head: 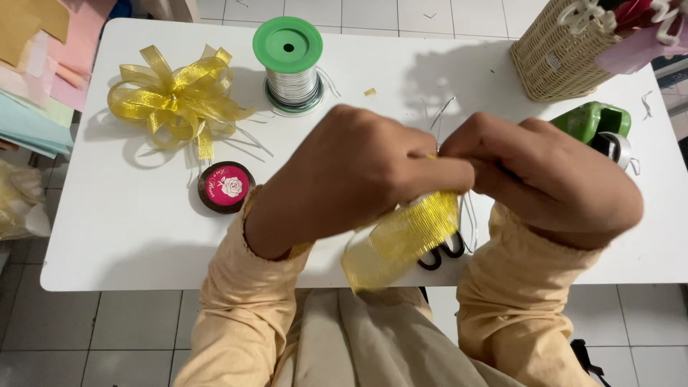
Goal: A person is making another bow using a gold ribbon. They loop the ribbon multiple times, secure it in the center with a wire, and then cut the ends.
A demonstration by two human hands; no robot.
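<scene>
My left hand (358, 179) and my right hand (552, 179) meet above the white table (129, 236), fingertips pinched together on a strip of sheer yellow ribbon (401, 240). The ribbon hangs down in a loop below my hands, toward my lap. A thin silver wire (441, 115) pokes up from between my fingers. Black scissors (441, 254) lie on the table under the ribbon, mostly hidden. Both sleeves are pale orange.
A finished gold ribbon bow (175, 97) lies at the left. A wire spool with a green top (289, 64) stands behind my hands. A round pink-topped roll (226, 187), a green tape dispenser (598, 125), a wicker basket (562, 54) and stacked coloured paper (36, 72) surround them.
</scene>
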